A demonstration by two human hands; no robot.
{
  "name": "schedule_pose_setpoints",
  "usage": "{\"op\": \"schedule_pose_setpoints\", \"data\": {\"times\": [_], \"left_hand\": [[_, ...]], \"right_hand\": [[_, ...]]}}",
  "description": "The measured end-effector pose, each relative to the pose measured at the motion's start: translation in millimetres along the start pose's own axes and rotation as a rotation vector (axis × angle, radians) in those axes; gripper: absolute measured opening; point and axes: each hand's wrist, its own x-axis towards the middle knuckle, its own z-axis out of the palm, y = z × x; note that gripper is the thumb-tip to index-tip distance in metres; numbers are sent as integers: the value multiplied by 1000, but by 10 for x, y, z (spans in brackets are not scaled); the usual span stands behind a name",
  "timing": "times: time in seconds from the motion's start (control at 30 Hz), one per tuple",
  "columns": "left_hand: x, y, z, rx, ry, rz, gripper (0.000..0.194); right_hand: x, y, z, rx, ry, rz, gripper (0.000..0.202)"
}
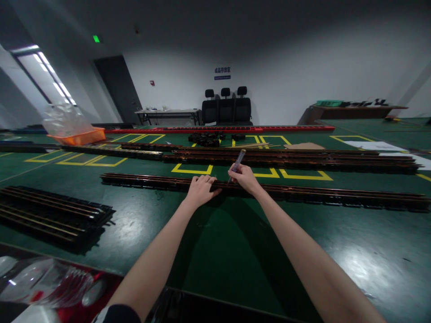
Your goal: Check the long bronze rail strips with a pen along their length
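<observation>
L hand (201, 190), thumb spread, rests on long dark strip (323, 194), mid worktop (215, 242). R hand (245, 178) pinches pen (239, 158), tip by strip. Prob. part-way; can't tell if marked. Strips behind (303, 160) untouched.

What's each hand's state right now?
Left hand: on the long dark strip; whether gripping it cannot be told.
Right hand: closed around a pen-like tool, tip toward the strip.
</observation>
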Motion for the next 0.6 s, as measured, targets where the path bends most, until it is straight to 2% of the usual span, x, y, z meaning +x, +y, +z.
{"op": "schedule_pose_setpoints", "data": {"times": [0.6], "left_hand": [[15,30,-28,-15,-7,5,33]], "right_hand": [[-11,1,-11,46,-9,3,14]]}}
